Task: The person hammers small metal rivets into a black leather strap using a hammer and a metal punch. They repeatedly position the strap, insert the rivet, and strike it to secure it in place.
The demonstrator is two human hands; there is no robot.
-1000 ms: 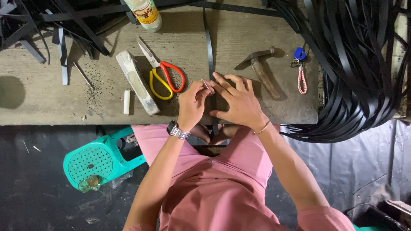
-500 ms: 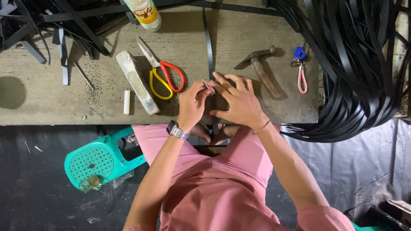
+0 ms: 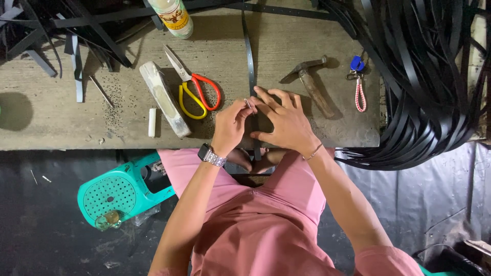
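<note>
A long black strap (image 3: 250, 56) runs down the middle of the worn wooden board (image 3: 286, 41) towards me. My right hand (image 3: 286, 120) lies flat on the strap, fingers spread, pressing it down near the board's front edge. My left hand (image 3: 232, 125), with a wristwatch, pinches a small thin metal piece (image 3: 248, 104) at the strap's left side, right beside my right fingertips.
Red-and-yellow scissors (image 3: 194, 87), a pale block (image 3: 164, 98) and a white stick (image 3: 151, 122) lie left of my hands. A hammer (image 3: 311, 84) and a key on a cord (image 3: 358, 82) lie right. A heap of black straps (image 3: 424, 76) fills the right side. A bottle (image 3: 174, 18) stands behind, a teal stool (image 3: 120, 191) below.
</note>
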